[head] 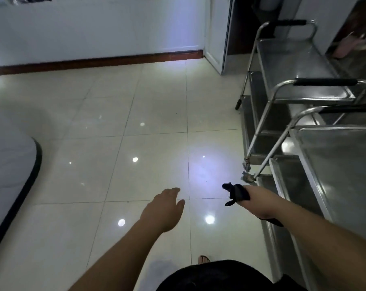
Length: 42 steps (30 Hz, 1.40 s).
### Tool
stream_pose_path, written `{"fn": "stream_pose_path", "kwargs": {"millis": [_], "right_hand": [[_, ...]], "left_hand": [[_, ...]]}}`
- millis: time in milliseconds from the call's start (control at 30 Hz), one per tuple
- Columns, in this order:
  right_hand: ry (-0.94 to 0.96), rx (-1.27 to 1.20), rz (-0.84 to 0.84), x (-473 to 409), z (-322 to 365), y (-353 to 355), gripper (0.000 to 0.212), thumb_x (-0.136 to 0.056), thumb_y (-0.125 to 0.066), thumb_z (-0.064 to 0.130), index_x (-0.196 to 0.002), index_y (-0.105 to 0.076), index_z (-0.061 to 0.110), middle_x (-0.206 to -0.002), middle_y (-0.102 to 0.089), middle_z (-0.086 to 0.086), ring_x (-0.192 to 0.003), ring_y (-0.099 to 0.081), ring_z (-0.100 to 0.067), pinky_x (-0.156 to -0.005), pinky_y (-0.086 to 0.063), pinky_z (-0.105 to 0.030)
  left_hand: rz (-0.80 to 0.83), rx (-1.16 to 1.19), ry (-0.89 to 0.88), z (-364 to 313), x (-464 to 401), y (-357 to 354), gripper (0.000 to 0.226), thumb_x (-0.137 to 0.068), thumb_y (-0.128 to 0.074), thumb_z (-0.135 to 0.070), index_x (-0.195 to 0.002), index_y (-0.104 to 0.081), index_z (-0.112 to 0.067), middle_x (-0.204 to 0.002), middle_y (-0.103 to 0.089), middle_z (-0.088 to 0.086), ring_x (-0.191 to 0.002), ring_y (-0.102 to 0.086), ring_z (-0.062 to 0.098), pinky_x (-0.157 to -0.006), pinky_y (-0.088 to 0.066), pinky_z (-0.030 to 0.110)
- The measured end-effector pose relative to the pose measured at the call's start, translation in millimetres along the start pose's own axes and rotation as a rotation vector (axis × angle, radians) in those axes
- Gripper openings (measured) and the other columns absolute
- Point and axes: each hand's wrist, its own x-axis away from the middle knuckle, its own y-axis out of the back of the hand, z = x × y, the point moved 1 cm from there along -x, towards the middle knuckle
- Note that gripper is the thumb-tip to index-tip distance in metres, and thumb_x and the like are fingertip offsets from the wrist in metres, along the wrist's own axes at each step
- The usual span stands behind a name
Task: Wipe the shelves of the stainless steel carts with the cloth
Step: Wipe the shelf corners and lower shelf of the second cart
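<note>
Cloth, dark, bunched in right hand, held out over floor beside near cart, ready for shelf. Left hand empty, fingers relaxed, likely for balance. Far cart behind.

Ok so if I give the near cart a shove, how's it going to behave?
The near cart would probably roll rather than slide: a caster shows at its leg, and the tiled floor looks smooth and glossy. Being tall with stacked steel shelves, it likely tips less if pushed low. It may bump the far cart, parked right behind it.
</note>
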Motion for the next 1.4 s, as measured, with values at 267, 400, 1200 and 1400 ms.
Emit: {"fn": "stream_pose_path", "kwargs": {"millis": [267, 400, 1200, 1400], "right_hand": [[-0.156, -0.206, -0.154, -83, -16, 50, 0.015, -0.099, -0.040, 0.058, -0.100, -0.053, 0.065, -0.084, -0.063, 0.049, -0.084, -0.063, 0.012, -0.069, -0.045, -0.018], [-0.297, -0.316, -0.274, -115, -10, 66, 0.021, -0.098, -0.041, 0.057, -0.085, -0.048, 0.072, -0.072, -0.055, 0.053, -0.072, -0.058, 0.017, -0.056, -0.036, -0.010], [-0.769, -0.878, -0.711, -174, -98, 98, 0.009, -0.089, -0.054, 0.055, -0.081, -0.055, 0.058, -0.074, -0.065, 0.019, -0.066, -0.062, -0.006, -0.056, -0.044, -0.026], [-0.849, -0.942, -0.780, -193, -100, 96, 0.016, -0.096, -0.056, 0.044, -0.082, -0.052, 0.051, -0.071, -0.058, 0.045, -0.070, -0.059, 0.005, -0.056, -0.039, -0.010]], "left_hand": [[0.114, -0.121, -0.191, -21, -164, 67, 0.056, -0.110, -0.035, -0.047, -0.163, -0.026, -0.030, -0.167, -0.031, -0.005, -0.146, -0.040, 0.021, -0.117, -0.037, 0.040], [0.181, -0.192, -0.310, -36, -248, 97, 0.056, -0.110, -0.034, -0.048, -0.163, -0.027, -0.030, -0.168, -0.031, -0.005, -0.147, -0.041, 0.021, -0.114, -0.038, 0.039], [0.488, -0.724, -0.961, -288, -465, 58, 0.055, -0.109, -0.036, -0.045, -0.161, -0.030, -0.026, -0.163, -0.037, 0.001, -0.139, -0.048, 0.028, -0.110, -0.043, 0.042], [0.573, -0.699, -1.032, -320, -520, 28, 0.054, -0.109, -0.038, -0.044, -0.159, -0.033, -0.025, -0.163, -0.039, 0.002, -0.142, -0.045, 0.026, -0.113, -0.039, 0.038]]}}
